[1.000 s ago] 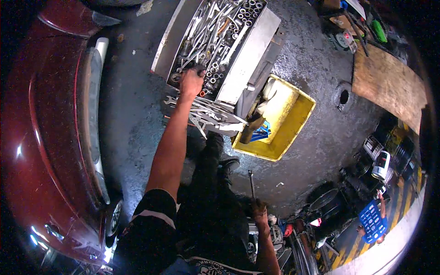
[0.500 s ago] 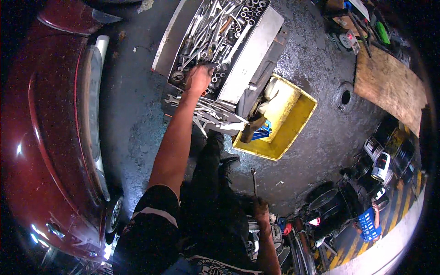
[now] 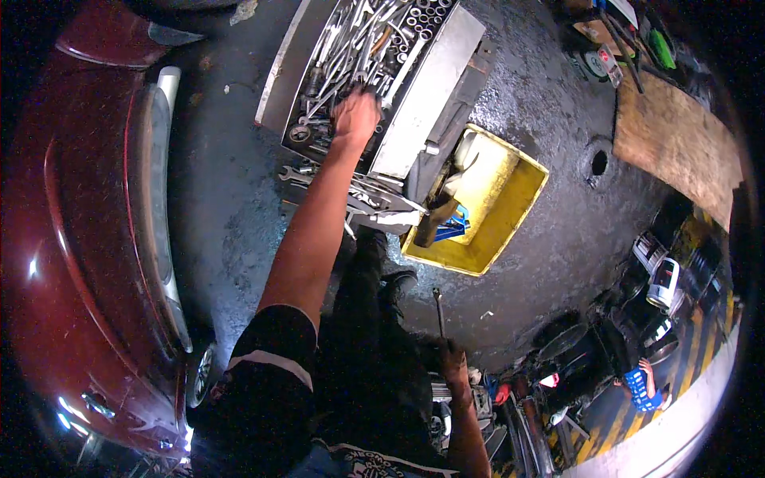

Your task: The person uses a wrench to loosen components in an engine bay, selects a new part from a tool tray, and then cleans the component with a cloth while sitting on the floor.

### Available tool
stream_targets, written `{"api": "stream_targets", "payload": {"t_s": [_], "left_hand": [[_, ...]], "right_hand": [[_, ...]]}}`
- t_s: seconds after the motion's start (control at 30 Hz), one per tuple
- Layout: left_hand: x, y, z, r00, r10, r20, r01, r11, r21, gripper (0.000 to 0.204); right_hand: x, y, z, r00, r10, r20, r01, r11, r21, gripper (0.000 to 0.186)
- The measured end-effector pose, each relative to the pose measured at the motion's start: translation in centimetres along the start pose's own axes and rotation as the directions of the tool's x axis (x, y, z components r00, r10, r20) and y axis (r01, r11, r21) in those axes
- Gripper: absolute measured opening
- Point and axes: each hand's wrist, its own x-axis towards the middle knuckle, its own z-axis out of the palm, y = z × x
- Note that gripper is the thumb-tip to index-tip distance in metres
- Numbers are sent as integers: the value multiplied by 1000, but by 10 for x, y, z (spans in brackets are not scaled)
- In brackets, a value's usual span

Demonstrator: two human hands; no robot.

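My left hand point(image 3: 356, 116) reaches down into an open metal toolbox point(image 3: 430, 97). Its blurred fingers are among loose wrenches point(image 3: 344, 57) and sockets, and I cannot make out whether they grip anything. Round sockets point(image 3: 428, 17) stand grouped at the far right of the box. Low on the right, my right hand point(image 3: 455, 365) is closed around the handle of a long metal wrench point(image 3: 440, 313), whose head points away from me. More open-ended wrenches point(image 3: 358, 193) lie at the near end of the toolbox.
Right of the toolbox sits a yellow crate point(image 3: 522, 209) holding a blue-handled tool point(image 3: 456, 225). A dark red car point(image 3: 88, 239) stands along the left. Brown board point(image 3: 677, 143) lies at the right; another person in blue point(image 3: 642, 388) is at lower right.
My left hand has moved slightly farther and to the right inside the toolbox. The right hand keeps hold of the wrench in nearly the same place.
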Motion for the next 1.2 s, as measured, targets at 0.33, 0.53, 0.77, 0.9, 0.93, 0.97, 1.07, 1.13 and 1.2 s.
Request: {"api": "stream_targets", "payload": {"t_s": [0.33,0.53,0.77,0.9,0.93,0.97,1.07,1.13,1.2], "left_hand": [[9,10,-25,997,-81,9,79,916,-392,46],[-10,-24,-28,981,-183,69,192,970,-148,50],[-5,6,-35,987,-124,105,128,991,-31,49],[-1,10,-28,999,-14,-46,9,995,-101,39],[-2,16,-26,999,-14,-47,9,993,-116,34],[-1,20,-26,999,-12,-44,6,993,-119,34],[4,8,-16,1000,19,3,-18,991,-136,29],[12,8,-8,999,49,-2,-49,990,-136,27],[20,12,-5,993,113,23,-111,991,-69,24]], "right_hand": [[13,111,0,945,-313,-98,259,895,-364,39],[15,95,12,994,-4,-113,15,995,98,34],[9,95,13,985,-121,-126,125,992,28,38],[13,83,15,988,-112,-108,115,993,31,39],[13,83,15,986,-107,-125,116,991,71,39],[14,82,15,984,-104,-141,120,986,111,40],[19,100,3,936,-343,-75,337,938,-81,33],[21,119,0,985,-167,34,171,954,-247,36],[24,125,3,993,-114,36,120,936,-331,34]]}}
